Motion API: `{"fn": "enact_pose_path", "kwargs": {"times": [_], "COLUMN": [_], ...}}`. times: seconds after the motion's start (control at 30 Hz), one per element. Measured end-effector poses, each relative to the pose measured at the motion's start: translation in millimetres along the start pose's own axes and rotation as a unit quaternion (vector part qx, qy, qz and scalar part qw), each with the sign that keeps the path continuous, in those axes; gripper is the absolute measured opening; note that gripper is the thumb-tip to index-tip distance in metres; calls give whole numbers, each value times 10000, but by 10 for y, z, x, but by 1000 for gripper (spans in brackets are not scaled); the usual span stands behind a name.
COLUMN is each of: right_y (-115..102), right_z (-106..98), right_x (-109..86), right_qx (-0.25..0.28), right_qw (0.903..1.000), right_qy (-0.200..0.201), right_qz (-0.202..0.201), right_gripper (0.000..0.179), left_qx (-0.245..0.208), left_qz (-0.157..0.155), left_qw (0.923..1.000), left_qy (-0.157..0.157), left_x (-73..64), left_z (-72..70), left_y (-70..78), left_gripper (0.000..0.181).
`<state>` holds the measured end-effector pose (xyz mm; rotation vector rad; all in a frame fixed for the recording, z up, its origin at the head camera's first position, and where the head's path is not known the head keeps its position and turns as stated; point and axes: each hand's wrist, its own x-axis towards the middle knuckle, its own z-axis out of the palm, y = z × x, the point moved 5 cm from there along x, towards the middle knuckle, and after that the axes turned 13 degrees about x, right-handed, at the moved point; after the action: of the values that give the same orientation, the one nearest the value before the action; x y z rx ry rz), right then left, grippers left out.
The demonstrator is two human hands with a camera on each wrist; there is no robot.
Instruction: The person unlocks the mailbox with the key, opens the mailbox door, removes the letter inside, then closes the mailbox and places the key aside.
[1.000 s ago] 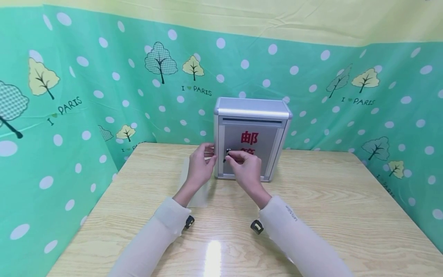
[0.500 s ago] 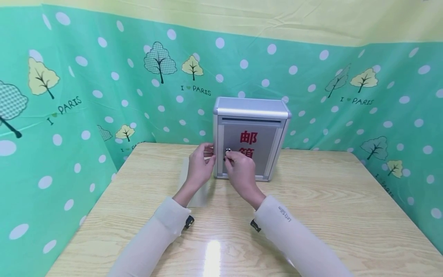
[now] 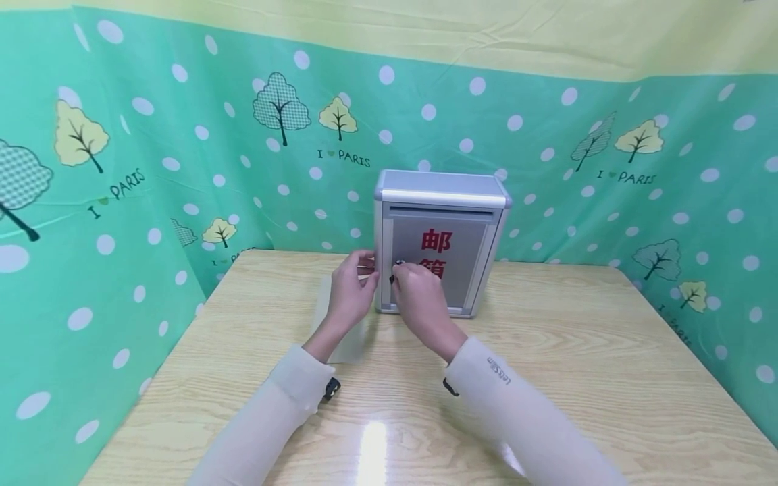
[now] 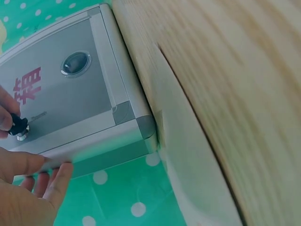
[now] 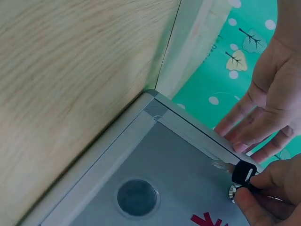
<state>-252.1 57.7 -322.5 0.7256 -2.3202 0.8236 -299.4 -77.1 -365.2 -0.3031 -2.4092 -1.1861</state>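
A grey metal mailbox (image 3: 480,243) with red characters stands upright at the back of the table, its door shut. My right hand (image 3: 419,293) pinches a black-headed key (image 4: 18,125) at the lock (image 4: 22,136) on the door's left side. In the right wrist view, another black key head (image 5: 243,172) shows beside those fingertips. My left hand (image 3: 351,287) touches the mailbox's left side with fairly straight fingers, the thumb by the front edge. A pale flat sheet or envelope (image 3: 348,347) lies on the table under the left wrist.
The wooden table (image 3: 577,378) extends in front of the mailbox and to both sides. A green dotted curtain (image 3: 200,162) hangs behind and along the sides. The door has a round window (image 4: 75,63) low down and a slot (image 3: 440,210) along its top.
My right hand has turned at the lock and shifted slightly left, uncovering the lower red character. The left hand and the mailbox stay nearly where they were.
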Motion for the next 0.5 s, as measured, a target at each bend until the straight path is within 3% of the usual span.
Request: {"fn": "enact_pose_path", "kwargs": {"times": [0.3,0.43,0.5], "right_y": [-79,-107,-130], "right_z": [30,58,76], "right_x": [31,23,11], "right_qx": [-1239,-1839,-2221], "right_qw": [9886,9753,9638], "right_qy": [-585,-819,-863], "right_qz": [-629,-905,-1197], "right_gripper": [16,17,15], "left_qx": [34,14,-13], "left_qz": [39,71,91], "left_qw": [10000,9999,9999], "left_qy": [50,75,93], "left_x": [4,8,11], "left_z": [-7,-9,-11], "left_y": [0,2,4], "left_gripper": [34,34,34]}}
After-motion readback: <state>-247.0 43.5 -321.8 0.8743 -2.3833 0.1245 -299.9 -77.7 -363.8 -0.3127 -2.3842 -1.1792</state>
